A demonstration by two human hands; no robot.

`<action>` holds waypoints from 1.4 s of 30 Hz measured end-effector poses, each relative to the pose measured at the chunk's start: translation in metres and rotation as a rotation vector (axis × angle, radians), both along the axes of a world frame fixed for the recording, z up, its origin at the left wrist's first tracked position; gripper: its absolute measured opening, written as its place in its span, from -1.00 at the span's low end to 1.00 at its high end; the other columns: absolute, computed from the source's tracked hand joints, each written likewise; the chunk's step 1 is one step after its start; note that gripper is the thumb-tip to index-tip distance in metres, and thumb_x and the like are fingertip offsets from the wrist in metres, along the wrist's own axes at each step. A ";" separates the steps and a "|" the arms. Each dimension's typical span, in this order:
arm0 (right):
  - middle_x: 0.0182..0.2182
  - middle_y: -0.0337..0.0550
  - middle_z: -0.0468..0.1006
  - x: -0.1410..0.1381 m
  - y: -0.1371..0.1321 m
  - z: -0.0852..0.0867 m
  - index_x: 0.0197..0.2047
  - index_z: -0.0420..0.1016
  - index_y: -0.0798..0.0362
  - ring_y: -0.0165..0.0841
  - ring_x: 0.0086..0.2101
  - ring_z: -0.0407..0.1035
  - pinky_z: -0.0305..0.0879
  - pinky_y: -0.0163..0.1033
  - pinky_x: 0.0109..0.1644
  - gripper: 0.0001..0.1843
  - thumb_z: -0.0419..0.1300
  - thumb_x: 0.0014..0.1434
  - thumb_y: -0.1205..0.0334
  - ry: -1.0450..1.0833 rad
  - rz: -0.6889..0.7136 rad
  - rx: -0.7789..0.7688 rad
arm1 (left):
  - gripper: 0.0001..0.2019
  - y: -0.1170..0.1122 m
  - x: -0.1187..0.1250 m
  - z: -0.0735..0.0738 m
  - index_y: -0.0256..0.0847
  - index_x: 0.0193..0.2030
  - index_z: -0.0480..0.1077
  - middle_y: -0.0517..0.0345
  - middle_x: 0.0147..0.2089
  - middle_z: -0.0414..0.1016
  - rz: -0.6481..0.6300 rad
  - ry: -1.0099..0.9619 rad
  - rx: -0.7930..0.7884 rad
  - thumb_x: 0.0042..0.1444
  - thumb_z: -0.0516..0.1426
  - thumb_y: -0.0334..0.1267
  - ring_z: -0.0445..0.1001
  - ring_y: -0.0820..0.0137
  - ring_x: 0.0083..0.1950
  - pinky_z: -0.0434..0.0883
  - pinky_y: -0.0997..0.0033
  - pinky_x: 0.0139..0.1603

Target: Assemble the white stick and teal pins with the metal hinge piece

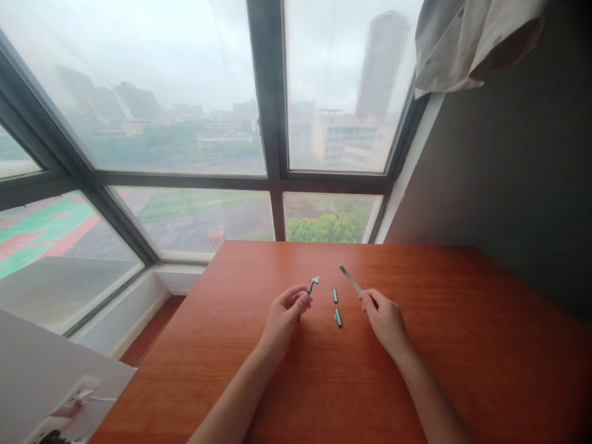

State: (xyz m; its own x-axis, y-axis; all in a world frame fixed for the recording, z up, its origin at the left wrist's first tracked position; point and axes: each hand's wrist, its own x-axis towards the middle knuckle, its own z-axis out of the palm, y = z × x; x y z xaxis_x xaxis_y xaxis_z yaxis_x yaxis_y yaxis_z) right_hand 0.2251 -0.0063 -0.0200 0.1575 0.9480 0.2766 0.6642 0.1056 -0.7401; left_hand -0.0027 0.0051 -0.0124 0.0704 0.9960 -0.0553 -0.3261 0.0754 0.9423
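My left hand [285, 316] is closed around the handle of a razor [313, 282], whose silvery head end points up and to the right. In my right hand [383, 317] is a toothbrush [350, 279], pinched by its pale handle, with the darker bristle end pointing up and left. Between my hands, two small razor cartridges lie on the table: an upper cartridge [334, 295] and a lower cartridge [338, 317]. Neither hand touches them. Whether a blade is fitted on the razor is too small to tell.
The reddish-brown wooden table [462, 345] reaches to large windows [176, 92] at the back. A light curtain [476, 43] hangs at upper right beside a dark wall [490, 172]. At lower left, a white plug [84, 397] with its cord sits in a wall socket.
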 end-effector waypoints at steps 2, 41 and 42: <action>-0.53 -0.13 0.52 0.003 0.002 -0.004 -0.43 0.49 0.04 -0.29 -0.49 0.36 0.17 -0.28 -0.41 -0.56 -0.04 0.22 -0.05 -0.081 -0.006 -0.004 | -0.64 0.000 0.000 -0.001 -0.25 -0.16 0.50 0.06 -0.35 0.50 -0.004 -0.001 0.001 -0.10 0.31 -0.12 0.42 0.39 -0.33 0.32 0.43 -0.26; -0.47 -0.22 0.38 0.001 0.000 -0.013 -0.42 0.43 0.02 -0.41 -0.49 0.23 -0.13 -0.31 -0.48 -0.85 0.10 0.15 0.23 -0.556 -0.085 -0.151 | -0.61 0.000 0.000 0.000 -0.27 -0.15 0.49 0.05 -0.36 0.51 -0.021 0.040 0.009 -0.10 0.30 -0.10 0.41 0.38 -0.33 0.31 0.44 -0.28; -0.47 -0.22 0.38 0.002 0.000 -0.012 -0.41 0.44 0.02 -0.41 -0.48 0.24 -0.13 -0.31 -0.48 -0.86 0.11 0.15 0.23 -0.549 -0.091 -0.162 | -0.61 0.000 0.000 0.000 -0.27 -0.15 0.49 0.05 -0.36 0.51 -0.020 0.042 0.010 -0.10 0.30 -0.09 0.41 0.38 -0.33 0.31 0.44 -0.28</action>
